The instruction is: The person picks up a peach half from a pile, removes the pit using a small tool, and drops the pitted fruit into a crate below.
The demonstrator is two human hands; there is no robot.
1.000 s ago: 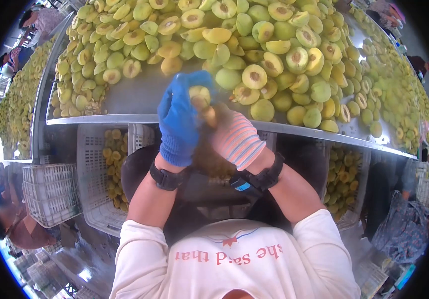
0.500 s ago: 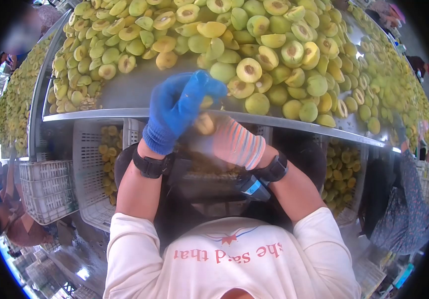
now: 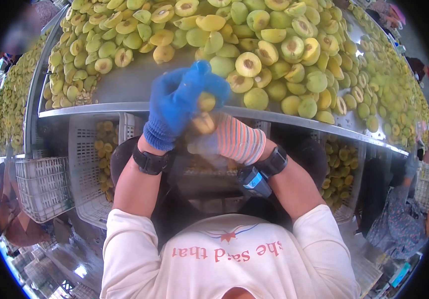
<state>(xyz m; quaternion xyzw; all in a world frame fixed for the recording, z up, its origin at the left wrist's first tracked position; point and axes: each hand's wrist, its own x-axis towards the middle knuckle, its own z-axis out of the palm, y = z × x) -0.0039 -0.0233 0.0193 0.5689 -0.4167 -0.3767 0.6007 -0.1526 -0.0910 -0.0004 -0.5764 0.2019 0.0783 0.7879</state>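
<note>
My left hand (image 3: 187, 94), in a blue glove, is closed just over the table's front edge, blurred by motion. A yellow-green fruit piece (image 3: 206, 101) shows between its fingers. Right beside it my right hand (image 3: 229, 137), in an orange-and-grey striped glove, is closed with its blurred fingertips around a fruit piece (image 3: 203, 122) showing a brown-tan inside. The hands are almost touching. Behind them, halved green-yellow fruits (image 3: 248, 65) lie heaped on the metal table (image 3: 124, 84), many with brown centres facing up.
Below the table edge stand white crates with fruit halves, one at left (image 3: 85, 169) and one at right (image 3: 346, 212). Another white crate (image 3: 42, 184) is farther left. Co-workers' arms and clothing (image 3: 399, 224) show at both sides. More fruit covers the side tables.
Both hands stay together at the table edge, with the left fingers shifted slightly. The fruit piece between the left fingers shows more clearly. The view has shifted a little.
</note>
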